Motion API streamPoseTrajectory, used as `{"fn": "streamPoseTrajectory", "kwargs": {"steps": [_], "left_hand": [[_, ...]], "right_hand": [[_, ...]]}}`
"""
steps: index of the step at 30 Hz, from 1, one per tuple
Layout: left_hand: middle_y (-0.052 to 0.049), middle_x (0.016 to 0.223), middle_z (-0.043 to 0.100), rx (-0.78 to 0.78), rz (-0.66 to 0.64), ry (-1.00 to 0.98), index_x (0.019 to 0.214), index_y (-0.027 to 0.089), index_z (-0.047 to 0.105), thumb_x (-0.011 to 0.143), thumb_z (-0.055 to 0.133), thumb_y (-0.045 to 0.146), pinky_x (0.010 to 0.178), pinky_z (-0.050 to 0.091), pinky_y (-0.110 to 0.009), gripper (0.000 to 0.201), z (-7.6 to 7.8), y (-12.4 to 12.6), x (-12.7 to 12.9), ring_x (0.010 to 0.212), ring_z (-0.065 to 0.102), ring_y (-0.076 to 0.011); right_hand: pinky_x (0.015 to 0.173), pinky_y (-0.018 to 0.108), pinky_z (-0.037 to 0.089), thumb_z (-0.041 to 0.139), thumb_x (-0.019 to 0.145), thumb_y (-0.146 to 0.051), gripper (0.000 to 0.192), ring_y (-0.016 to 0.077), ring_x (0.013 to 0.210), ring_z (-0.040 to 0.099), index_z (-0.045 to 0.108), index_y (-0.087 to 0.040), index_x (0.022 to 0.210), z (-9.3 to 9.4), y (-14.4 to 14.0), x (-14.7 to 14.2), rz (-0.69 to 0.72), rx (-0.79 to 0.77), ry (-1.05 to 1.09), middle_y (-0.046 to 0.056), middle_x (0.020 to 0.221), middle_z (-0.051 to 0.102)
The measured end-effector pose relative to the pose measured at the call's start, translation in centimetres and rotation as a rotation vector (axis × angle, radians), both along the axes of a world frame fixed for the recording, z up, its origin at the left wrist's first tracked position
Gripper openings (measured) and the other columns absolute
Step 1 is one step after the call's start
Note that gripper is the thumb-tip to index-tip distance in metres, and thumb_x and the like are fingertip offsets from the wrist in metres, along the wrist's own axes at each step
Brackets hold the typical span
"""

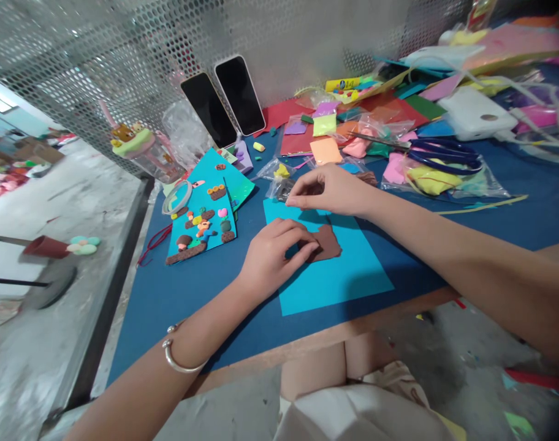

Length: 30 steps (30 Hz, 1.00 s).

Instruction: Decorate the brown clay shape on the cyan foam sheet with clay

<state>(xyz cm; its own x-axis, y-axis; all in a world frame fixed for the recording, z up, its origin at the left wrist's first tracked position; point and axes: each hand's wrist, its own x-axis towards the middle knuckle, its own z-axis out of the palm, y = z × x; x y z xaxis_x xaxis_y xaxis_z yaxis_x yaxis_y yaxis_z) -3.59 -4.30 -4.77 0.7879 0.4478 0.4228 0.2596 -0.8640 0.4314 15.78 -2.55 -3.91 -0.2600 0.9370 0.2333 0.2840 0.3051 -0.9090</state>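
The left hand (273,254) lies curled, knuckles up, on a flat brown slab of modelling clay (324,244), its fingertips pressing the slab's left edge; the hand covers that side of the clay, so the full outline cannot be made out. The slab rests on a light turquoise sheet of paper (334,269) that lies on the dark blue worktop (182,294) near its front edge. The right hand (328,190) hovers just behind the sheet with fingers pinched together; whether anything sits between the fingertips is too small to tell. Just beyond it lies a crumpled clear plastic bag (277,184) whose contents are hard to make out. To the left, a second turquoise card covered with small clay figures (203,220) lies well apart from the hands, with a roll of clear tape (177,197) touching its upper left corner. Two dark-screened phones (224,104) lean against the perforated metal panel (123,55) at the back. To the right, a heap of coloured paper scraps and bagged clay (353,131) spreads across the worktop, with a pair of blue-handled scissors (445,158) partly buried in it. A silver bangle (178,361) circles the left wrist. The right forearm runs out of view at the picture's right edge.
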Motion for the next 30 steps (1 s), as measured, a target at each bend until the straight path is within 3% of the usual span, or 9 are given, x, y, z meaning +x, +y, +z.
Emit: {"fn": "streamPoseTrajectory", "kwargs": {"steps": [17,25,30], "left_hand": [[-0.006,0.093,0.068,0.136,0.003,0.047,0.103,0.020,0.071,0.090,0.059,0.027,0.075,0.048,-0.033,0.018,-1.0,0.3,0.0,0.086,0.057,-0.0187],[-0.006,0.098,0.068,0.056,0.013,0.055,0.109,0.023,0.069,0.092,0.052,0.021,0.079,0.048,-0.035,0.024,-0.1,-0.2,-0.3,0.088,0.057,-0.0188],[-0.005,0.101,0.068,0.119,0.009,0.076,0.102,0.022,0.070,0.087,0.051,0.014,0.079,0.046,-0.036,0.026,0.2,-0.2,-0.6,0.091,0.059,-0.0202]], "right_hand": [[0.064,0.029,0.052,0.070,0.074,-0.035,0.015,0.0159,0.069,0.063,0.070,-0.020,0.075,0.2,-0.2,-0.1,-0.025,-0.009,-0.036,0.002,0.072,0.068],[0.067,0.032,0.053,0.070,0.074,-0.036,0.014,0.0175,0.071,0.065,0.071,-0.022,0.075,0.2,-0.1,0.0,-0.030,-0.020,-0.031,0.003,0.075,0.069],[0.067,0.032,0.053,0.070,0.074,-0.037,0.016,0.0175,0.071,0.065,0.071,-0.021,0.076,0.1,0.0,0.0,-0.024,-0.014,-0.030,0.003,0.075,0.069]]}}
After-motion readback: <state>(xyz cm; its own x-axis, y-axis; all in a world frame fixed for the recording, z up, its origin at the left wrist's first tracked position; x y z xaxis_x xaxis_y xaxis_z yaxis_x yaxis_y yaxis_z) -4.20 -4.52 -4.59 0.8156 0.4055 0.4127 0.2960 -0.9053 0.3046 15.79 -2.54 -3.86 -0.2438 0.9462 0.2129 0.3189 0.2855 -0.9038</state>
